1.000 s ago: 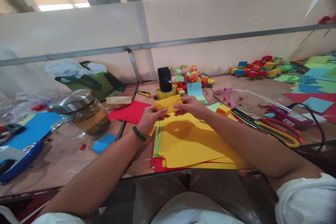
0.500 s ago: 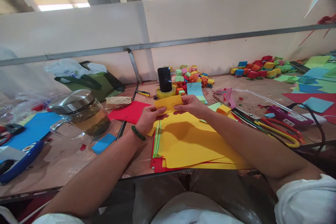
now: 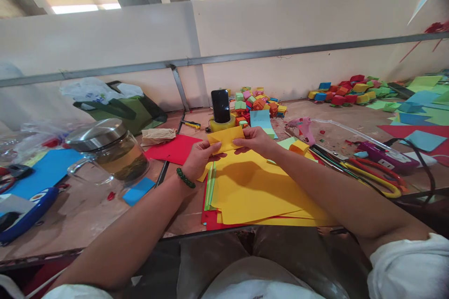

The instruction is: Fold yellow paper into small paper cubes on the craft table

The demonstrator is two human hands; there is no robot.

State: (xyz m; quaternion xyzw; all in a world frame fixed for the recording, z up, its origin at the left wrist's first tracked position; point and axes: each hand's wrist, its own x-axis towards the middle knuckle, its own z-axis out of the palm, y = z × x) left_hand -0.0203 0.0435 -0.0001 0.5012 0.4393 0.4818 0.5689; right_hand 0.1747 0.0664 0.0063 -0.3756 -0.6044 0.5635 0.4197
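A small yellow paper piece (image 3: 226,137) is held up between both hands, above the far edge of a stack of large yellow sheets (image 3: 256,191). My left hand (image 3: 200,155) pinches its left end, thumb in front, with a green bead bracelet on the wrist. The right end is pinched by my right hand (image 3: 257,141). Green and red sheets show under the yellow stack's left edge. Just behind the hands, a black phone (image 3: 220,106) stands upright on a yellow tape roll (image 3: 222,124).
Folded paper cubes (image 3: 257,103) lie behind the hands, with more at the back right. At right are a pink glue gun (image 3: 303,130), scissors (image 3: 375,182) and a purple device (image 3: 387,155). A glass teapot (image 3: 117,156) and a red sheet (image 3: 173,149) are at left.
The small yellow paper's top edge has shifted slightly, and its crease line no longer shows clearly. Both hands keep nearly the same place and grip.
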